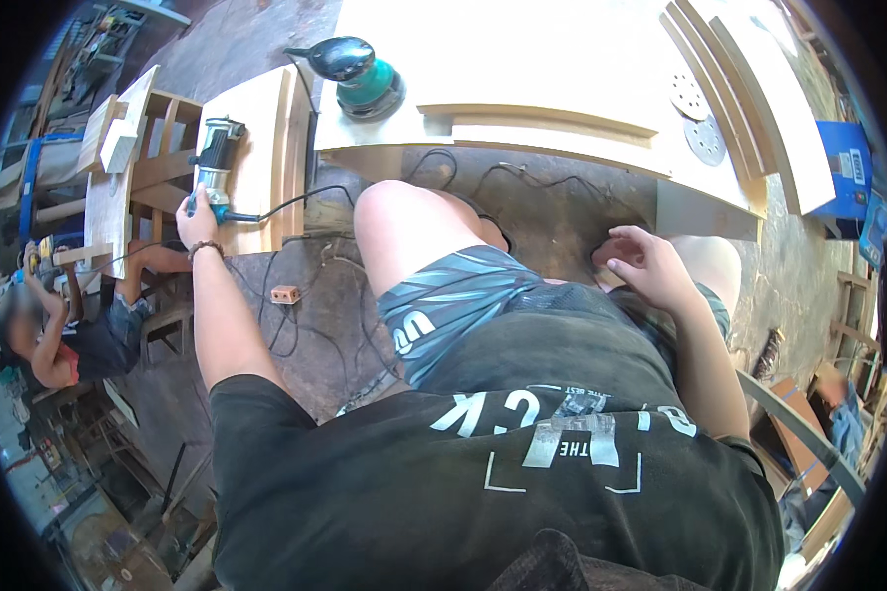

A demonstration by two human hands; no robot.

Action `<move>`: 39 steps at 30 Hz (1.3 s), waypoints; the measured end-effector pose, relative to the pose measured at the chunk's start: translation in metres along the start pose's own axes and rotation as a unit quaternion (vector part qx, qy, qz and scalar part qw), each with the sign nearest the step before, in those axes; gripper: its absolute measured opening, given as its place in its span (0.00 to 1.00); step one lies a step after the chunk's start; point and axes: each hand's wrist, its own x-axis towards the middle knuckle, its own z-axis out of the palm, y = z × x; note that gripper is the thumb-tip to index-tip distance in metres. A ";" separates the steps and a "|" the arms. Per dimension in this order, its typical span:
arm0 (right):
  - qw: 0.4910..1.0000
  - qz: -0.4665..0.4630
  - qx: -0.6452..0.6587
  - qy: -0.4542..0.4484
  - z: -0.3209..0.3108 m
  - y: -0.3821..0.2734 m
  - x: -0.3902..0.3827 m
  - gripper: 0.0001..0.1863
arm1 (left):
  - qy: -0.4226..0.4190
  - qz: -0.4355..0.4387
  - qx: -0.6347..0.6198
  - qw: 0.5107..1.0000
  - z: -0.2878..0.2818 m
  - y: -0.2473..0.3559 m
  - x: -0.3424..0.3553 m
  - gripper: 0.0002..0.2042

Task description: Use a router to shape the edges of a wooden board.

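Observation:
My left hand (199, 219), a beaded bracelet at its wrist, has its fingers closed round the near end of a trim router (217, 163). The silver and black router lies on its side on a pale wooden board (251, 118), its black cord running off to the right. Above my right thigh, my right hand (648, 268) hangs with fingers loosely bent and apart, holding nothing. A green and black sander (367, 84) stands on the white worktop (522, 59) in front of me.
Wooden strips (552, 126) lie along the worktop's near edge, with longer ones at its right. Two sanding discs (704, 141) rest there. Cords and a small socket block (285, 295) are on the floor. Another person (99, 340) works at left; another person's arm (840, 394) shows at right.

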 end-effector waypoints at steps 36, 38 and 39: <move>0.773 -0.108 0.579 0.237 -0.131 0.040 0.126 0.22 | -0.582 0.104 -0.483 0.646 0.092 0.479 -0.481 0.29; 0.792 -0.114 0.572 0.177 -0.103 0.027 0.104 0.22 | -0.616 -0.080 -0.548 0.560 0.090 0.490 -0.475 0.27; 0.799 -0.112 0.567 0.164 -0.093 0.023 0.096 0.22 | -0.627 -0.012 -0.543 0.559 0.091 0.494 -0.474 0.22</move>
